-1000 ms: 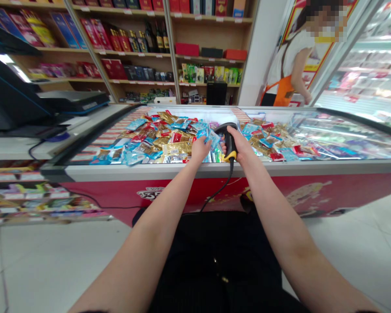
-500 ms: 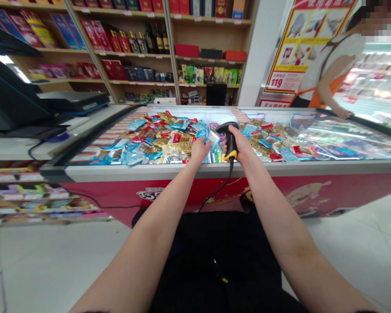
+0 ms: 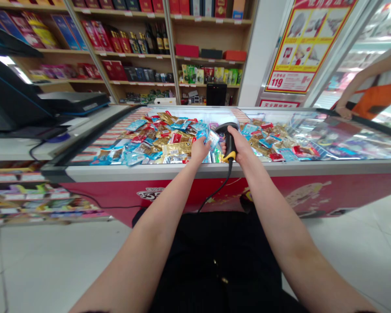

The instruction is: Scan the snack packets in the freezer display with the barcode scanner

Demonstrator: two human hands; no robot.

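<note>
My left hand (image 3: pixel 200 151) is closed on a small blue snack packet (image 3: pixel 212 140), held up over the front edge of a chest freezer (image 3: pixel 195 170). My right hand (image 3: pixel 241 145) grips a black and yellow barcode scanner (image 3: pixel 228 138) whose head points left at that packet. The scanner's black cable (image 3: pixel 215 191) hangs down the freezer's red front. A heap of blue, gold and red snack packets (image 3: pixel 159 137) covers the freezer's glass top.
A checkout counter with a dark monitor (image 3: pixel 9 98) stands at the left. Wooden shelves of boxed goods (image 3: pixel 143 43) line the back wall. Another person in an orange apron (image 3: pixel 371 93) leans on the freezer's far right end. White tiled floor lies below.
Both my hands, the packet and the scanner have stayed in place. The person in the orange apron has walked from behind the freezer to its far right.
</note>
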